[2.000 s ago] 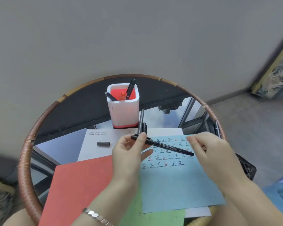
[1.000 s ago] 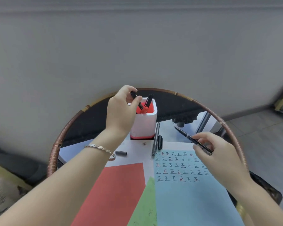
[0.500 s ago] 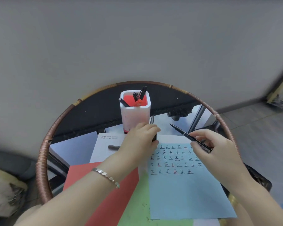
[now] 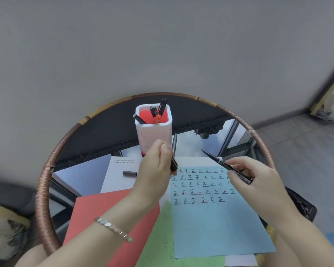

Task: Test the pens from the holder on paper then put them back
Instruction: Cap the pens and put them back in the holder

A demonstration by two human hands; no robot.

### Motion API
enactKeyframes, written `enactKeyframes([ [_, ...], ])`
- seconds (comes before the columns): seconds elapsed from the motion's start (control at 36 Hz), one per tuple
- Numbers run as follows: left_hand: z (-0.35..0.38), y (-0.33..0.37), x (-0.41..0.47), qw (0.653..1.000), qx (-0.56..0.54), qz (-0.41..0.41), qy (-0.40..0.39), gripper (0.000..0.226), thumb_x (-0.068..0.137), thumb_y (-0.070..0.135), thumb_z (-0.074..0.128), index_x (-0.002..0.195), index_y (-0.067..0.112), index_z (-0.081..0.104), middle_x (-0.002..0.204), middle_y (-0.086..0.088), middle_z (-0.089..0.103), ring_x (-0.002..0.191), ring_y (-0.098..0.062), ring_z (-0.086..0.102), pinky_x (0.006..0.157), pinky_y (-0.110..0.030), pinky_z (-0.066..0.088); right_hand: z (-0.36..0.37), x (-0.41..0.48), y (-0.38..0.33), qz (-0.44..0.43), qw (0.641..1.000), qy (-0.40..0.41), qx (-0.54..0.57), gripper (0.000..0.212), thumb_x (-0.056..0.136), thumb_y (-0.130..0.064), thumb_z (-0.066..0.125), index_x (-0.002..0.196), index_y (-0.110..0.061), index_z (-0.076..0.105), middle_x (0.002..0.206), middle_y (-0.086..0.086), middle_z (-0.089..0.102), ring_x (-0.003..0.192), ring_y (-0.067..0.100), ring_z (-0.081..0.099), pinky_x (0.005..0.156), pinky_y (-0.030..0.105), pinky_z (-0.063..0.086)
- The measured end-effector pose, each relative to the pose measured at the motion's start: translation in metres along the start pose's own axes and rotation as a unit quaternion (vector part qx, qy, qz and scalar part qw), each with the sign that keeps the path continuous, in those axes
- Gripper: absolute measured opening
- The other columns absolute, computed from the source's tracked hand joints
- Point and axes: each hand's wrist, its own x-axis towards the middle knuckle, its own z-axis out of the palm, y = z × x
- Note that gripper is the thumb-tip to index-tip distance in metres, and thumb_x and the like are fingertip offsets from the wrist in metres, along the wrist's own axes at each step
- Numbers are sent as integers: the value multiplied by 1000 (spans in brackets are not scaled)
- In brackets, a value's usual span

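A white pen holder (image 4: pixel 152 134) with a red inside stands at the back of the table and holds several pens (image 4: pixel 158 112). My left hand (image 4: pixel 154 172) is just in front of it and pinches a short black piece (image 4: pixel 174 163) that looks like a cap. A grey pen (image 4: pixel 174 140) lies right behind those fingers. My right hand (image 4: pixel 256 184) grips a black uncapped pen (image 4: pixel 223 163), tip raised toward the upper left, above the blue paper (image 4: pixel 212 224). Rows of written characters cover the blue sheet's top half.
A loose dark cap (image 4: pixel 130 173) lies on the white paper (image 4: pixel 118 180). Red paper (image 4: pixel 104 212) and green paper (image 4: pixel 162 239) overlap at the front. The round glass table has a rattan rim (image 4: pixel 43 189), with a wall close behind and floor to the right.
My left hand came down from the holder's mouth to the pen and cap lying in front of it and now pinches the black piece. My right hand has kept the uncapped pen nearly still.
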Motion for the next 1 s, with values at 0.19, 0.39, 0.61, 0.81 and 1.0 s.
enactKeyframes([
  [0.19, -14, -2, -24, 972, -156, -176, -2, 13, 96, 20, 44, 88, 13, 52, 53, 5, 62, 44, -4, 42, 49, -19, 38, 8, -4, -2, 4, 1000, -4, -10, 31, 73, -5, 71, 75, -34, 60, 73, -15, 61, 68, -11, 53, 59, 1, 37],
  [0.39, -23, -9, -38, 895, -325, -306, 14, 11, 96, 7, 41, 95, 7, 52, 80, -12, 66, 58, -12, 55, 43, -16, 41, 20, -11, -5, -12, 1000, -24, 5, 41, 69, -8, 76, 71, -43, 57, 66, -12, 62, 67, 2, 55, 57, 5, 39],
  [0.61, -33, -5, -45, 850, -421, -316, 1, 14, 95, 1, 38, 96, 2, 52, 68, -10, 71, 57, -13, 61, 45, -17, 44, 23, -20, -19, -22, 997, -50, 61, 33, 69, -12, 77, 83, -40, 65, 81, -19, 66, 69, 17, 59, 57, 11, 44],
  [0.81, -36, -11, -49, 868, -393, -304, 12, 16, 87, 12, 53, 94, 3, 63, 74, 0, 67, 61, -5, 61, 48, -13, 48, 20, -26, -26, -68, 993, -72, 68, 24, 66, -27, 72, 85, -40, 63, 77, -18, 66, 61, 10, 56, 52, 10, 40],
  [1.0, -36, -8, -52, 868, -397, -296, 26, 27, 69, 19, 61, 90, 3, 64, 70, 0, 64, 56, -5, 58, 49, -15, 50, 17, -29, -28, -90, 992, -66, 63, 24, 65, -33, 68, 86, -41, 63, 80, -18, 66, 60, 11, 57, 49, 12, 42],
])
